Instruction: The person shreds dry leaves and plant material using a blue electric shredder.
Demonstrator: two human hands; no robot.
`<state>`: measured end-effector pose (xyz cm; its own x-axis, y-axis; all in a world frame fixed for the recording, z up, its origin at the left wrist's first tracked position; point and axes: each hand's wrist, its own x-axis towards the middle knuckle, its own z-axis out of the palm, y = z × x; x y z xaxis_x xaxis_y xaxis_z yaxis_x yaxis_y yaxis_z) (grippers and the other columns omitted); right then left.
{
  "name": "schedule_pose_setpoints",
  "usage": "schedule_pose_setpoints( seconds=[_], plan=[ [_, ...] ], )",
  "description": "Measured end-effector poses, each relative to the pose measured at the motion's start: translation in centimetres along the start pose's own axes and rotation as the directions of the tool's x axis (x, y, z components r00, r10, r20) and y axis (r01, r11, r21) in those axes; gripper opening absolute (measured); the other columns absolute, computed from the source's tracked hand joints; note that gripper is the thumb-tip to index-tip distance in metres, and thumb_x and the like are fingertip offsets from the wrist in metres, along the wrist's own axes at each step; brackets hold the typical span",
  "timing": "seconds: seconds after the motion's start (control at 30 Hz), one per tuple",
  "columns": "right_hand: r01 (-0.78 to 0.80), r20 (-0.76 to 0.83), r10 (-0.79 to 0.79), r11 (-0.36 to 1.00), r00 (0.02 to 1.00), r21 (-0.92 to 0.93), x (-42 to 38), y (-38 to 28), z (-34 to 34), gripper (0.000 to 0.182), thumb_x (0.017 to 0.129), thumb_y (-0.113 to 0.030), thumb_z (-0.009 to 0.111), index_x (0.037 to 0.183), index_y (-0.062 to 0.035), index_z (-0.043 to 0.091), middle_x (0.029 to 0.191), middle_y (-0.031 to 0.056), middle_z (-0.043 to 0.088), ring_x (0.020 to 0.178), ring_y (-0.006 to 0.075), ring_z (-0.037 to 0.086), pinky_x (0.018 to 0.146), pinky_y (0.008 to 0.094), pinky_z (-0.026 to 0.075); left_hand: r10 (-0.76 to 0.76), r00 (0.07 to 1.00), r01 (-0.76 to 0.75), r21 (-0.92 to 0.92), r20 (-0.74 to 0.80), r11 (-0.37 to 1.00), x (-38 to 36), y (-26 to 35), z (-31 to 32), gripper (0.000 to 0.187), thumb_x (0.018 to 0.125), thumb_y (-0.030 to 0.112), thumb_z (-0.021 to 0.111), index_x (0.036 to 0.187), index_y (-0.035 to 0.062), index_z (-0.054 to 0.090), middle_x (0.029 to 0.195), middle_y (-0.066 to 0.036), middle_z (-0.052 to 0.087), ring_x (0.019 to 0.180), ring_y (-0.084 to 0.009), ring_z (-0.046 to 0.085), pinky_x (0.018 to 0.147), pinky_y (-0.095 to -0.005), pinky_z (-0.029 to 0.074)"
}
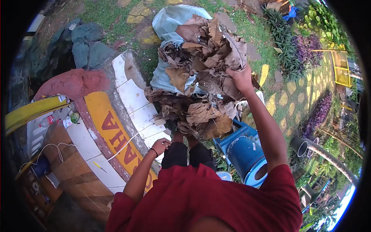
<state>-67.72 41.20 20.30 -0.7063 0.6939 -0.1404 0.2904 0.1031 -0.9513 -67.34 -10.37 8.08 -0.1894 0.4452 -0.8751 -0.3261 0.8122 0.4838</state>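
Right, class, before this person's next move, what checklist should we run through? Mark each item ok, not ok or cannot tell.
1. Right hand has hold of the dry leaves: ok.
2. Left hand is off the leaves: ok.
3. All leaves are inside the pale sack: not ok, many show outside it.
4. Feet are clear of the white cord: cannot tell, feet hidden.
5. Blue drum is empty: cannot tell, interior too dark.

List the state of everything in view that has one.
Right hand: closed on dry leaves
Left hand: fingers curled, grip unclear
Dry leaves: brown, crumpled, heaped
Pale sack: rumpled, partly under leaves
Blue drum: end opening uncovered
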Motion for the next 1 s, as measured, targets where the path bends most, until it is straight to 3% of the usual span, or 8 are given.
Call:
schedule_pose_setpoints(
  seconds=[0.23, 0.3, 0.53, 0.57, 0.67, 0.87, 0.97, 1.0],
  plan=[
    [-0.093, -0.126, 0.133, 0.956, 0.983, 0.279, -7.3, -7.4, -5.8, 0.043, 0.076, -0.016, 0.081, 0.112, -0.0022, 0.062, 0.105, 0.0062, 0.067, 0.094, 0.0167, 0.063, 0.088, 0.0324, 0.049, 0.099, 0.994, -0.094, 0.098, -0.051, 0.991, -1.3, 5.9, -3.4, 0.025, 0.097, 0.011, 0.047, 0.108, -0.0014, 0.066, 0.099, -0.010, 0.070, 0.083, -0.0170, 0.068, 0.077, -0.0287, 0.054],
    [-0.154, -0.145, 0.216, 0.923, 0.966, 0.354, -10.4, -7.9, -7.4, 0.041, 0.078, -0.015, 0.080, 0.112, -0.0023, 0.062, 0.105, 0.0069, 0.067, 0.095, 0.0176, 0.063, 0.089, 0.0335, 0.050, 0.185, 0.980, -0.188, -0.032, -0.075, 0.982, -1.2, 6.9, -3.8, 0.024, 0.097, 0.005, 0.045, 0.108, -0.0033, 0.065, 0.098, -0.010, 0.069, 0.085, -0.0166, 0.067, 0.077, -0.0269, 0.054],
    [-0.133, -0.187, 0.493, 0.544, 0.850, 0.828, -21.9, -4.2, -13.9, 0.032, 0.091, -0.019, 0.067, 0.119, -0.0079, 0.054, 0.096, 0.0057, 0.064, 0.086, 0.0200, 0.065, 0.078, 0.0360, 0.055, 0.003, 1.000, -0.008, 0.183, 0.029, 0.983, -1.0, 10.3, -4.1, 0.028, 0.097, 0.010, 0.044, 0.111, -0.0015, 0.066, 0.100, -0.010, 0.068, 0.073, -0.0150, 0.063, 0.062, -0.0290, 0.055],
    [-0.131, -0.127, 0.432, 0.519, 0.893, 0.845, -24.1, -2.2, -15.3, 0.027, 0.095, -0.025, 0.061, 0.116, -0.0080, 0.056, 0.101, 0.0062, 0.065, 0.084, 0.0191, 0.065, 0.077, 0.0359, 0.055, 0.007, 0.999, -0.015, 0.200, 0.041, 0.980, -0.8, 10.3, -3.7, 0.028, 0.097, 0.010, 0.044, 0.111, -0.0015, 0.066, 0.100, -0.010, 0.068, 0.073, -0.0150, 0.063, 0.062, -0.0290, 0.055],
    [-0.024, -0.320, 0.568, 0.515, 0.758, 0.857, -28.3, -5.0, -15.5, 0.030, 0.098, -0.031, 0.052, 0.115, -0.0075, 0.061, 0.107, 0.0066, 0.066, 0.093, 0.0186, 0.064, 0.084, 0.0362, 0.054, -0.027, 0.997, 0.012, 0.208, 0.066, 0.978, 0.0, 11.1, -2.7, 0.027, 0.096, 0.014, 0.047, 0.108, -0.0002, 0.067, 0.098, -0.010, 0.070, 0.078, -0.0170, 0.065, 0.068, -0.0308, 0.054],
    [0.073, -0.367, 0.654, 0.431, 0.661, 0.899, -38.2, -2.7, -18.1, 0.039, 0.095, -0.043, 0.062, 0.118, -0.0118, 0.059, 0.106, -0.0007, 0.064, 0.093, 0.0138, 0.062, 0.082, 0.0317, 0.053, 0.024, 0.970, -0.101, 0.311, 0.241, 0.945, 4.0, 12.4, -1.4, 0.028, 0.096, 0.011, 0.047, 0.114, -0.0007, 0.066, 0.107, -0.010, 0.068, 0.087, -0.0192, 0.066, 0.074, -0.0336, 0.057],
    [0.112, -0.299, 0.629, 0.320, 0.718, 0.941, -42.4, -1.4, -20.2, 0.045, 0.094, -0.043, 0.063, 0.125, -0.0109, 0.056, 0.116, 0.0015, 0.061, 0.103, 0.0160, 0.060, 0.090, 0.0338, 0.052, 0.165, 0.963, -0.212, 0.220, 0.211, 0.952, 2.1, 22.6, 1.5, 0.026, 0.097, 0.010, 0.046, 0.112, 0.0024, 0.066, 0.109, -0.007, 0.068, 0.095, -0.0164, 0.064, 0.080, -0.0298, 0.053],
    [0.099, -0.334, 0.630, 0.377, 0.701, 0.921, -43.1, -2.1, -20.6, 0.051, 0.094, -0.044, 0.062, 0.130, -0.0097, 0.053, 0.124, 0.0038, 0.058, 0.111, 0.0190, 0.057, 0.097, 0.0363, 0.048, 0.262, 0.944, -0.290, 0.128, 0.199, 0.948, 2.0, 26.5, 3.0, 0.025, 0.096, 0.008, 0.048, 0.111, 0.0008, 0.066, 0.107, -0.008, 0.069, 0.083, -0.0119, 0.062, 0.075, -0.0254, 0.052]
  ],
)
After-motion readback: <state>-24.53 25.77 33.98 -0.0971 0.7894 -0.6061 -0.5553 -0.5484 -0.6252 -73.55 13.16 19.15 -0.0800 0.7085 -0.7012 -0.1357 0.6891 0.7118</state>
